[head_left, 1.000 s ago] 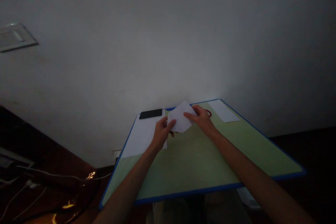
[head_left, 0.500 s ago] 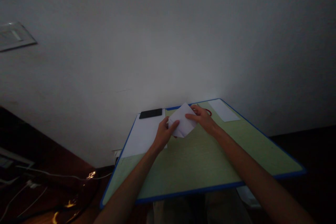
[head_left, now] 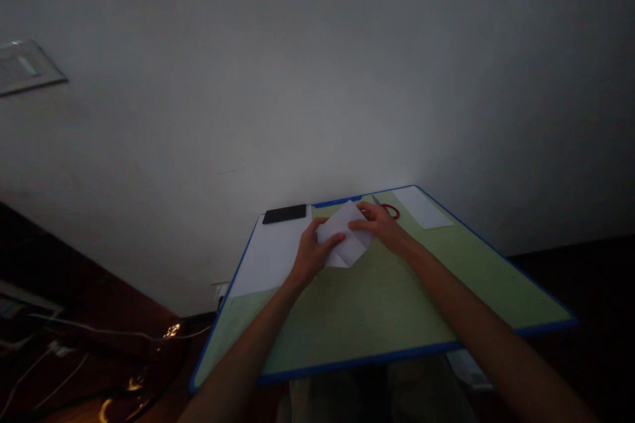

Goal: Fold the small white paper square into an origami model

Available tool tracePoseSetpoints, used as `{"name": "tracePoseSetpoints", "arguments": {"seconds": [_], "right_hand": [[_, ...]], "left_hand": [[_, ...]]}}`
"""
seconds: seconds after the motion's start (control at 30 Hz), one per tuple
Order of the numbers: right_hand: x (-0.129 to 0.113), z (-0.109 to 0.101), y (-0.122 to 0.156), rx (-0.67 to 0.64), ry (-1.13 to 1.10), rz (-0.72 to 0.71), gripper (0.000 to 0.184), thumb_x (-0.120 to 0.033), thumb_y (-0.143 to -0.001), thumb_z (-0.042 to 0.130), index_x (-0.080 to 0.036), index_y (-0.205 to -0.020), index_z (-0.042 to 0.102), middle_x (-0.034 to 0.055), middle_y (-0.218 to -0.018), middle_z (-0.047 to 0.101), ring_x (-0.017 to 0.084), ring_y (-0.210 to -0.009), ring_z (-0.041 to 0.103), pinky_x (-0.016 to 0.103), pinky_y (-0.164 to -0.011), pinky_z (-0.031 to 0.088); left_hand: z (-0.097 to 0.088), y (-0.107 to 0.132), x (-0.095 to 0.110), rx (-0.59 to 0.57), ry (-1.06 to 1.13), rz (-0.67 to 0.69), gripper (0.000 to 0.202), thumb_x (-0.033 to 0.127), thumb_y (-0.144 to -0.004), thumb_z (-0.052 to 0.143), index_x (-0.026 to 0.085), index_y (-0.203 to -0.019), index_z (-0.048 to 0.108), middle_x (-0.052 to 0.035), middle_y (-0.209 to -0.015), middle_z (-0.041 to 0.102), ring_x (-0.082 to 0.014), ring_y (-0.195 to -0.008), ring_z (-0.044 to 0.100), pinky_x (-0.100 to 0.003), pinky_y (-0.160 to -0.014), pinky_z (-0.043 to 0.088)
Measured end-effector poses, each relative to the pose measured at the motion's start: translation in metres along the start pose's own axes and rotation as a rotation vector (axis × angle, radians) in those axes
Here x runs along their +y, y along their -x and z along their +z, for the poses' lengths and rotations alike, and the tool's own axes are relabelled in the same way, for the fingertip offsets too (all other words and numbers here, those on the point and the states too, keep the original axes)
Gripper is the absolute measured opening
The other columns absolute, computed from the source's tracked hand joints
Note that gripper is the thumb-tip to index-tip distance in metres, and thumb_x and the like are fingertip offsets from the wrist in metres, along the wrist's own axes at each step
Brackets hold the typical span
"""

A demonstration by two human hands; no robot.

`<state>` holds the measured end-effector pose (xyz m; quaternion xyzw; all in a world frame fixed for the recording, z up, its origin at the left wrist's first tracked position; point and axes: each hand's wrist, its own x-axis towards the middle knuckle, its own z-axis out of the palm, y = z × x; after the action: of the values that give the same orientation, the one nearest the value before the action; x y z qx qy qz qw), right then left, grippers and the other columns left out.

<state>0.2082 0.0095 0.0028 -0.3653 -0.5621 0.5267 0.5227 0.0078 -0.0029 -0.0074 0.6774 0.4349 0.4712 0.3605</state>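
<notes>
A small white folded sheet of paper (head_left: 347, 238) is held between both hands above the far part of a green board with a blue rim (head_left: 377, 304). My left hand (head_left: 310, 254) grips the sheet's left side, thumb on top. My right hand (head_left: 384, 228) pinches its right side with fingers laid across it. Just behind the right hand lie scissors with red handles (head_left: 391, 210), partly hidden.
A large white sheet (head_left: 268, 254) lies on the board's left side with a black phone (head_left: 284, 213) at its far end. Another white paper (head_left: 421, 207) sits at the far right corner. A white wall stands behind. Cables (head_left: 74, 337) run over the dark floor at left.
The two hands have come closer together and the sheet has been folded smaller and brought lower toward the board. Nothing else has moved.
</notes>
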Motion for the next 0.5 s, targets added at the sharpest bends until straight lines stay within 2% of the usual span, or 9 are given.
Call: {"name": "tracePoseSetpoints", "arguments": {"seconds": [0.1, 0.17, 0.27, 0.37, 0.43, 0.5], "right_hand": [[-0.0045, 0.0000, 0.0044, -0.115, -0.027, 0.017, 0.047, -0.034, -0.063, 0.084, -0.020, -0.103, 0.063, 0.0029, -0.088, 0.073, 0.018, -0.071, 0.067, 0.029, -0.063, 0.051], [-0.0057, -0.0014, 0.0055, -0.147, -0.005, -0.006, 0.047, -0.035, -0.062, 0.085, -0.019, -0.100, 0.063, 0.0032, -0.088, 0.073, 0.019, -0.074, 0.067, 0.030, -0.065, 0.052], [-0.0029, -0.0049, 0.0030, -0.099, 0.073, -0.059, 0.040, -0.035, -0.061, 0.086, -0.018, -0.090, 0.064, 0.0007, -0.084, 0.069, 0.017, -0.073, 0.064, 0.029, -0.065, 0.050], [0.0022, -0.0072, -0.0010, -0.055, 0.146, -0.111, 0.035, -0.034, -0.063, 0.085, -0.020, -0.086, 0.064, -0.0026, -0.076, 0.065, 0.016, -0.069, 0.061, 0.028, -0.063, 0.047], [0.0038, -0.0073, -0.0025, -0.049, 0.191, -0.147, 0.029, -0.034, -0.066, 0.083, -0.020, -0.086, 0.067, -0.0026, -0.075, 0.065, 0.016, -0.069, 0.060, 0.028, -0.063, 0.046], [0.0034, -0.0068, -0.0029, -0.069, 0.237, -0.180, 0.022, -0.033, -0.070, 0.080, -0.021, -0.086, 0.071, -0.0005, -0.079, 0.068, 0.018, -0.075, 0.062, 0.030, -0.068, 0.048]], "left_hand": [[0.0005, 0.0004, -0.0018, -0.011, -0.072, 0.058, 0.048, 0.049, -0.074, 0.080, 0.018, -0.109, 0.066, -0.0062, -0.097, 0.073, -0.0215, -0.082, 0.067, -0.029, -0.067, 0.052], [0.0004, 0.0006, -0.0020, -0.010, -0.103, 0.082, 0.048, 0.048, -0.075, 0.080, 0.018, -0.111, 0.066, -0.0062, -0.099, 0.073, -0.0223, -0.085, 0.067, -0.030, -0.070, 0.053], [-0.0007, 0.0005, -0.0004, 0.005, -0.129, 0.077, 0.048, 0.047, -0.076, 0.079, 0.018, -0.112, 0.066, -0.0063, -0.098, 0.073, -0.0217, -0.082, 0.067, -0.029, -0.068, 0.051], [-0.0021, 0.0002, 0.0026, -0.019, -0.166, 0.073, 0.036, 0.047, -0.079, 0.075, 0.017, -0.099, 0.070, -0.0052, -0.088, 0.073, -0.0210, -0.077, 0.066, -0.028, -0.064, 0.048], [-0.0027, -0.0001, 0.0046, -0.028, -0.170, 0.078, 0.032, 0.046, -0.081, 0.074, 0.017, -0.093, 0.071, -0.0046, -0.084, 0.072, -0.0211, -0.076, 0.065, -0.028, -0.064, 0.048], [-0.0027, -0.0003, 0.0061, -0.014, -0.149, 0.093, 0.030, 0.044, -0.080, 0.074, 0.018, -0.094, 0.071, -0.0047, -0.087, 0.073, -0.0217, -0.080, 0.066, -0.029, -0.069, 0.049]]}}
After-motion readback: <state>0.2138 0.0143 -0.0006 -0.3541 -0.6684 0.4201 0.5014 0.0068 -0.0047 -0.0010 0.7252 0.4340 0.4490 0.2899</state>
